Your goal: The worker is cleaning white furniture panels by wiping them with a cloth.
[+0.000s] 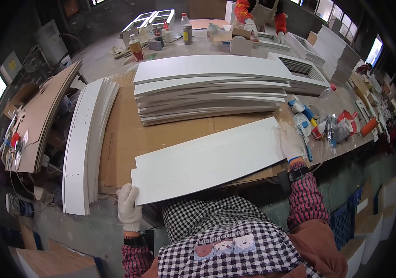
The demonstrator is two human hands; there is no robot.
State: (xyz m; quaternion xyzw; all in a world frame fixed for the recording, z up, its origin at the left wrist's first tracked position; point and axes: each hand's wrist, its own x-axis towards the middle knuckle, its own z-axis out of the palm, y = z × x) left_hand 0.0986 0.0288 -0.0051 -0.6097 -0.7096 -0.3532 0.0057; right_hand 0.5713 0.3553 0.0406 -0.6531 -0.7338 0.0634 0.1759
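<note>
A long white board lies slanted over the near edge of the bench, its left end lower and nearer me. My left hand, in a white knit glove, is closed around the board's near left corner. At the opposite end, my right hand, gloved too and slightly blurred, grips the short right edge with its fingers along it. Part of a second white board shows under the left end as a small step. Just beyond, a tall stack of white boards rests on brown cardboard.
More white boards with small holes stand at the left edge. Right of my right hand lie a blue-handled brush, red tape and other tools. Bottles and white frames occupy the far bench, where a co-worker's gloved hand works.
</note>
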